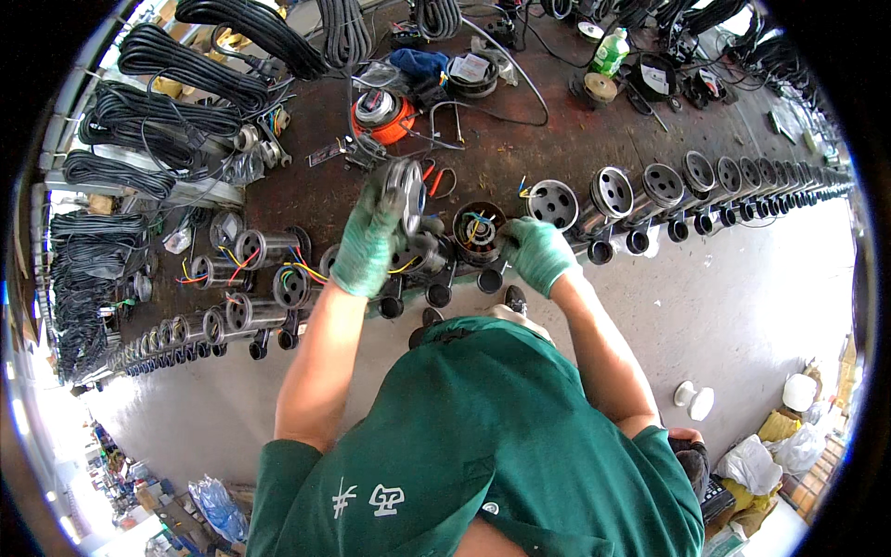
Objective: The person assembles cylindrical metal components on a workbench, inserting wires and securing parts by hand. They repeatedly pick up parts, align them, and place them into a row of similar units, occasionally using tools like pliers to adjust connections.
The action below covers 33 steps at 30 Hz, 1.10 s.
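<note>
Gloved left hand [365, 249] grips a round metal part [413, 193] above the counter [575, 139]; right hand [540, 249], grip unclear, is at an uncovered housing [478, 205] near the front edge, seemingly unfinished, wires [478, 226] exposed.

The brown bench [520, 148] carries a row of metal cylinders [594, 215] along its near edge. Behind them lie red-handled pliers [437, 182], an orange ring [401, 128] around a silver part [376, 107], and a blue cloth [418, 64]; farther right stands a green bottle [611, 53].
</note>
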{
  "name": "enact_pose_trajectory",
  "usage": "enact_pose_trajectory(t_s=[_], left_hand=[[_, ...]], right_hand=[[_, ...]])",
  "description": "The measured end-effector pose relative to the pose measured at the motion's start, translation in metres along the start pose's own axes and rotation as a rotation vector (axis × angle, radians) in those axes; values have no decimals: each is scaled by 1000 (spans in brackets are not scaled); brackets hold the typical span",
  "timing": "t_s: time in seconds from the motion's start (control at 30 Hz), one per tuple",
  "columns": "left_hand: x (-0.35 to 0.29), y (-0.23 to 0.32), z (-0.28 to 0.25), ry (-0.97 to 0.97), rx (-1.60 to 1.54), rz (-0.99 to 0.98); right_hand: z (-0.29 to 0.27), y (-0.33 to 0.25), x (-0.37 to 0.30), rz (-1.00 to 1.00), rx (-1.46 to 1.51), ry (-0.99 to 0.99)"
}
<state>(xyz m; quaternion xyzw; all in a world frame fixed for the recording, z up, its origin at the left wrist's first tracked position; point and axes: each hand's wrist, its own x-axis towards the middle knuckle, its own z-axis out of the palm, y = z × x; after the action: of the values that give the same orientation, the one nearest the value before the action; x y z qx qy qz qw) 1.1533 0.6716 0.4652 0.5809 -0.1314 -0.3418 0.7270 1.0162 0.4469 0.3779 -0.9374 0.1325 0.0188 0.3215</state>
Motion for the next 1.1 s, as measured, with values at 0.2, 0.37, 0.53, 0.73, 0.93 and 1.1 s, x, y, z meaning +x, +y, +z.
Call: enact_pose_trajectory(t_s=[0.2,0.37,0.53,0.73,0.93,1.1], left_hand=[[-6,-58,-10,-10,87,165],[-1,-66,5,-39,109,186],[10,-35,21,16,1178,399],[36,-20,25,-373,1254,361],[85,-45,-29,-414,601,149],[102,-36,3,-656,1505,325]], right_hand=[[-3,-33,12,-17,31,158],[-6,-33,32,-17,-73,25],[-17,-40,-12,-191,148,279],[-13,-28,-28,-331,62,76],[20,-6,-49,-113,452,290],[25,2,-57,123,637,214]])
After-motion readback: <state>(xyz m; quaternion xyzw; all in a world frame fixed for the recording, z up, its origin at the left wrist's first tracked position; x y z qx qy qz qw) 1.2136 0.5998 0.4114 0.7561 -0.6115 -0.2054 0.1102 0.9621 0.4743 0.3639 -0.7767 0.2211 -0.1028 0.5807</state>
